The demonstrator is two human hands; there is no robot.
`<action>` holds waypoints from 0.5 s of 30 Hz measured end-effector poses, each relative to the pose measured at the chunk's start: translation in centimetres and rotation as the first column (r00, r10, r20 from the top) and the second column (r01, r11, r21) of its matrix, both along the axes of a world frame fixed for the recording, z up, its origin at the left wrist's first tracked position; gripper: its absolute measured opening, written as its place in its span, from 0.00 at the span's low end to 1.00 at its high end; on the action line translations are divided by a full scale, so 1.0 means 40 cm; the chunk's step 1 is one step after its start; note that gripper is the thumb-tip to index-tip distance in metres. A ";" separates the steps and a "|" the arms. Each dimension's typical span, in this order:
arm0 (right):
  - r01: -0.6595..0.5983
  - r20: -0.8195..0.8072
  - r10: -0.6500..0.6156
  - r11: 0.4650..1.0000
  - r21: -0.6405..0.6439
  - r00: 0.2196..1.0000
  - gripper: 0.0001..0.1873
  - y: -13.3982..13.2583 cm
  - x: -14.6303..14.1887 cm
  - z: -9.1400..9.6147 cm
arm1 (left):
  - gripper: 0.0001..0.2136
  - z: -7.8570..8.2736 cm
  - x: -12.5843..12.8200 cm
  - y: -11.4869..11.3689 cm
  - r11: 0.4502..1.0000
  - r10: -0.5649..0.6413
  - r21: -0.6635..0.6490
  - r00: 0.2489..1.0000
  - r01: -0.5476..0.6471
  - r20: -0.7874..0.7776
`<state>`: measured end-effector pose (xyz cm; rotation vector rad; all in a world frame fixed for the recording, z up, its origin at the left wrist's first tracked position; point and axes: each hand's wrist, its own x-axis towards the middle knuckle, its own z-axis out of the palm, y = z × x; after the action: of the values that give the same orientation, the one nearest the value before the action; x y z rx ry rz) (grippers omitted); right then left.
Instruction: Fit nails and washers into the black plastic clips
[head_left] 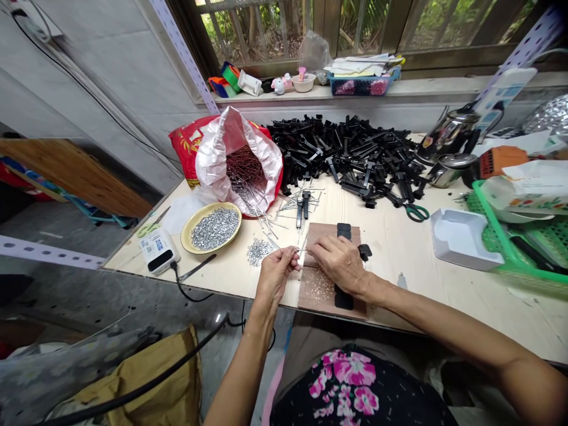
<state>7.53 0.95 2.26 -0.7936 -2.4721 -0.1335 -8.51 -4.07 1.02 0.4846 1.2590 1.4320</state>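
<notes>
My left hand (278, 269) pinches a thin metal rod (302, 249) between thumb and fingertips, above the table's front part. The rod spans the small gap to my right hand (338, 258), whose curled fingers close on its other end. Under my right hand lies a brown wooden board (313, 296) sprinkled with pale crumbs, with a black strip (344, 299) across it. A small heap of metal washers (258, 252) sits left of my left hand. Beyond both hands are two black plastic pieces (303, 206) and loose metal rods (286, 204).
A yellow bowl (189, 241) of washers, a white device (158, 251) and a red sack (186, 148) of rods stand left. Black plastic parts (346, 148) are heaped behind. Green-handled scissors (416, 213), a white tray (461, 236) and a green basket (488, 219) are right.
</notes>
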 end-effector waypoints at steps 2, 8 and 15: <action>0.007 -0.039 -0.008 0.999 -0.034 0.999 0.10 0.003 -0.003 -0.002 | 0.16 0.002 -0.003 0.002 1.000 -0.022 -0.001 0.999 0.022 0.049; -0.005 -0.070 0.000 0.997 -0.076 0.998 0.11 0.004 -0.006 0.002 | 0.15 0.000 -0.004 0.004 0.999 -0.047 0.005 0.996 0.047 0.079; 0.012 0.010 -0.011 0.994 -0.107 1.000 0.14 0.004 0.001 0.007 | 0.14 -0.003 -0.004 0.004 0.998 -0.059 -0.029 0.993 0.057 -0.098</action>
<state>7.57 1.10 2.54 -0.8536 -2.5008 -0.0081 -8.67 -3.91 0.89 0.5760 1.3306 1.3549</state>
